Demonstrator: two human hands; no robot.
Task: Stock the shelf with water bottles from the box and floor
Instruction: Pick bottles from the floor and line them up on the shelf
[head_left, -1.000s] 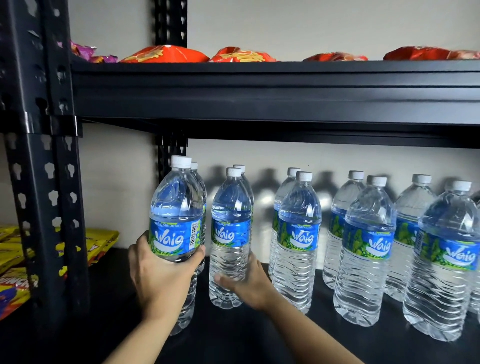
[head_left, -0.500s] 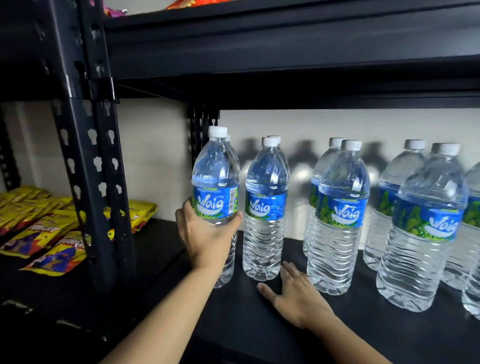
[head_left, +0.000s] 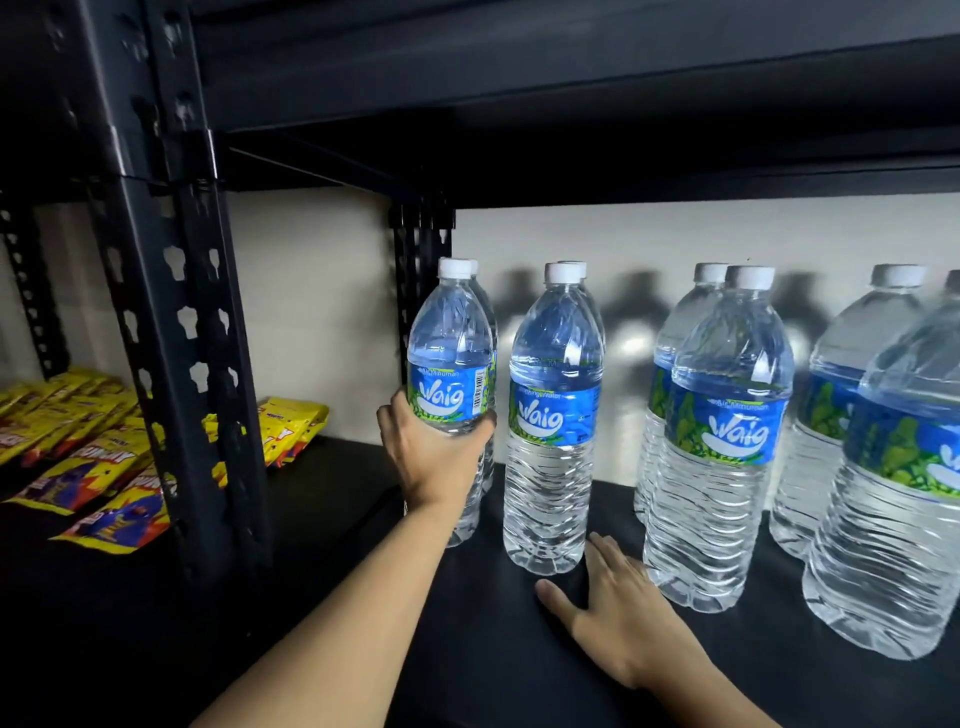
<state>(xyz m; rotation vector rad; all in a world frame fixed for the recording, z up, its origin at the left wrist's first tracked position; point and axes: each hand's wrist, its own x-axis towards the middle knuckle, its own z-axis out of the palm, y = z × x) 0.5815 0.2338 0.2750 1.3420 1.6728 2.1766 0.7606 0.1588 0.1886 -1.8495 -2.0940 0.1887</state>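
Left hand (head_left: 434, 457) wrapped around upright bottle (head_left: 451, 364) at shelf's (head_left: 467, 649) far-left end; right hand (head_left: 618, 618) spread flat, empty, nearer.

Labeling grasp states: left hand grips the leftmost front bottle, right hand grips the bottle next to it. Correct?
Not quite. In the head view the right hand grips nothing: it lies open and flat on the black shelf, near the base of the neighbouring bottle. The left hand does grip the leftmost front bottle.
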